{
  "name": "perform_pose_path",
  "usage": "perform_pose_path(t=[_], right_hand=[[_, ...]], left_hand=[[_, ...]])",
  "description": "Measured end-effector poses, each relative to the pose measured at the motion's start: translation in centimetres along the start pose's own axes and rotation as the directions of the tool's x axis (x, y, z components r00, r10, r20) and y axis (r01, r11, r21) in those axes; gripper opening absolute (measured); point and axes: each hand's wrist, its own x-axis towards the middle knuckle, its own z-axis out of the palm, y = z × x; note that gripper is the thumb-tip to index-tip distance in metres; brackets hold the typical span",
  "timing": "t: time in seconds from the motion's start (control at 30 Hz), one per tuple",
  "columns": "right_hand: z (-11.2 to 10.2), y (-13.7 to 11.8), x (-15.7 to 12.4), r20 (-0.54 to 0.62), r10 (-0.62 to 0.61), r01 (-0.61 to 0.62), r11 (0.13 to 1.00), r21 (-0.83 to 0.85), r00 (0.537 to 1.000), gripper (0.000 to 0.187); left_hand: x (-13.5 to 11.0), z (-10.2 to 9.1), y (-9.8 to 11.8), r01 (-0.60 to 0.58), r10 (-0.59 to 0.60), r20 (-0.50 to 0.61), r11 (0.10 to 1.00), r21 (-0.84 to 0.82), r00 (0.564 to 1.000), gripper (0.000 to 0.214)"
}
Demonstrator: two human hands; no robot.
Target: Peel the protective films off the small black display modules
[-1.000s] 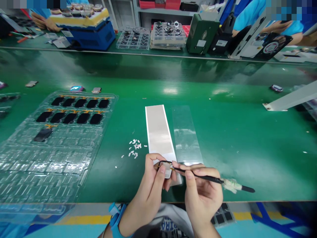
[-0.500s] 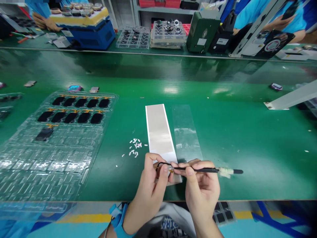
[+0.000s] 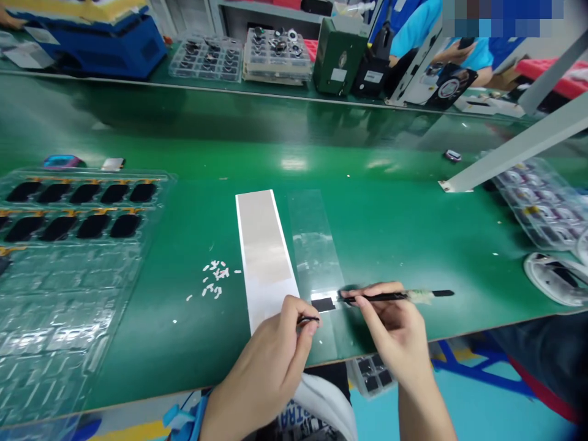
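Note:
My left hand point(image 3: 280, 343) pinches a small black part point(image 3: 307, 319) between thumb and fingers. It looks like one of the small screens, seen edge-on and mostly covered by the fingers. In my right hand point(image 3: 397, 324) are slim black tweezers point(image 3: 383, 297), with whitish tape wrapped near the back end. Their tip is over the clear film point(image 3: 316, 245), close to a small black strip point(image 3: 324, 304) lying on it. Left of the film is a long white-edged sheet with a beige face point(image 3: 264, 239); my left hand covers part of its near end.
Small white scraps point(image 3: 215, 278) lie left of the sheet. A clear tray point(image 3: 92, 294) with black screens is at the left. White slanted post point(image 3: 509, 150), parts tray point(image 3: 542, 196) and round white object point(image 3: 555, 278) stand right. Boxes line the back shelf; a person point(image 3: 416, 30) is behind.
My hands have moved apart. The tweezers have gone from the part in my left hand to the clear film, where a black strip now shows. The view has swung right.

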Motion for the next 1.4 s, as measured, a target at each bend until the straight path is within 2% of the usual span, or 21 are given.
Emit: perform_pose_path(t=[0.1,0.2,0.37,0.53,0.63,0.77,0.87,1.0,1.17,1.4], right_hand=[[-0.2,0.2,-0.3,0.065,0.004,-0.002,1.0,-0.027,0.998,0.004],[-0.3,0.4,-0.4,0.103,-0.009,0.014,0.999,-0.052,0.995,0.007],[-0.5,0.7,-0.5,0.118,-0.02,0.03,0.995,-0.09,0.993,0.011],[-0.5,0.8,-0.5,0.113,-0.031,0.043,0.994,-0.105,0.993,0.009],[-0.4,0.9,-0.6,0.105,-0.046,0.057,0.993,-0.105,0.993,0.008],[0.0,0.9,-0.6,0.063,-0.024,0.023,1.0,0.006,0.998,0.011],[0.2,1.0,-0.5,0.027,0.012,-0.014,0.997,0.072,1.0,0.012],[0.3,0.4,-0.2,-0.022,0.018,-0.015,0.992,0.127,1.0,0.011],[0.9,-2.1,-0.6,-0.105,-0.061,0.086,0.965,0.249,0.993,0.014],[3.9,-4.9,-1.6,-0.069,-0.252,0.259,0.891,0.373,0.965,0.023]], left_hand=[[0.7,0.2,0.5,-0.053,0.043,0.062,0.987,0.154,0.997,0.015],[1.3,0.5,0.3,-0.07,0.062,0.039,0.967,0.246,0.997,0.012],[1.7,1.0,-0.4,-0.138,0.146,-0.004,0.94,0.313,0.989,0.011],[1.7,1.0,-0.6,-0.14,0.155,-0.019,0.934,0.329,0.988,0.013],[2.0,1.1,-0.7,-0.153,0.17,-0.033,0.942,0.3,0.985,0.014],[2.2,1.1,-0.8,-0.156,0.176,-0.082,0.966,0.205,0.981,0.018],[2.1,0.8,-0.6,-0.113,0.126,-0.093,0.984,0.14,0.988,0.023],[1.9,0.3,-0.3,-0.033,0.034,-0.039,0.999,0.026,0.999,0.032],[1.7,-0.1,0.0,-0.045,0.045,0.016,0.999,-0.002,0.999,0.035],[1.6,-0.1,0.1,-0.147,0.143,-0.118,0.989,-0.027,0.983,0.035]])
